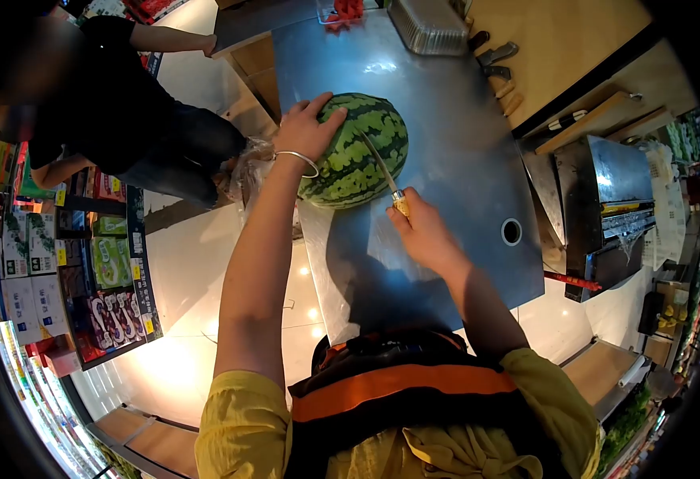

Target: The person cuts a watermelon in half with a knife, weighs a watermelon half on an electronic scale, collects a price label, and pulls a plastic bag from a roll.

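A large striped watermelon [350,164] rests whole on the metal table [462,184]. My left hand [310,132] lies on its upper left side with the fingers spread, and a bracelet circles that wrist. The knife [383,169] has its thin blade against the rind on the right side of the melon; whether the tip has gone in is hard to tell. My right hand [420,223] is wrapped round its yellowish handle, just off the melon's lower right edge.
Clear plastic containers [428,28] stand at the table's far edge, beside several knives [497,64]. The table has a round hole [511,232] at right. Another person [134,104] stands at left near shelves of packaged goods [110,255].
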Action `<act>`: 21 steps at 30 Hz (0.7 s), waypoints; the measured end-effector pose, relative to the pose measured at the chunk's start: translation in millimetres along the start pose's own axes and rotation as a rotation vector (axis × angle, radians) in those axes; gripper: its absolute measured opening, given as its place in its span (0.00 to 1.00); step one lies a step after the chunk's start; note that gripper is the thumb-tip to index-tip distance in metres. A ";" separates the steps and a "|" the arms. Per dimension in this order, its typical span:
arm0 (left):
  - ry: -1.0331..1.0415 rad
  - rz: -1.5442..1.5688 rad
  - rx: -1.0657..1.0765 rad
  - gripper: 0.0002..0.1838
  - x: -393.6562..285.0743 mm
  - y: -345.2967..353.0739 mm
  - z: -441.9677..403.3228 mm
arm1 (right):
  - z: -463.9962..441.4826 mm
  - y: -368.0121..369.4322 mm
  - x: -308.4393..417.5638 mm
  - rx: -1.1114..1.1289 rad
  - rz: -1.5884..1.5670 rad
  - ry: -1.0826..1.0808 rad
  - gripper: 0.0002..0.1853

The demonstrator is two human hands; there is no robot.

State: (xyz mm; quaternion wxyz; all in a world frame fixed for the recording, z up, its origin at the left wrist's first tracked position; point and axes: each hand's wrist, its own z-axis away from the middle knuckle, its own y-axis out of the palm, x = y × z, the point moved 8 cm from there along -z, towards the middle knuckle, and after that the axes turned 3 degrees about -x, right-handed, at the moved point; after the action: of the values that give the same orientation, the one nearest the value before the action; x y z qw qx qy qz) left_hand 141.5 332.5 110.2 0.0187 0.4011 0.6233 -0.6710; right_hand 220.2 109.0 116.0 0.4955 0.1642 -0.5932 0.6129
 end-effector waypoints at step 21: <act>-0.037 -0.016 0.019 0.42 6.6 -1.2 5.8 | 22.8 34.9 -10.2 -0.014 -0.078 0.077 0.14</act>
State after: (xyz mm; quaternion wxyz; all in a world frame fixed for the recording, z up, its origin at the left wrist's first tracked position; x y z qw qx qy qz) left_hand 133.4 331.0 107.0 0.0211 0.3840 0.6196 -0.6842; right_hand 188.0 91.4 93.7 0.5424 0.1601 -0.5713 0.5948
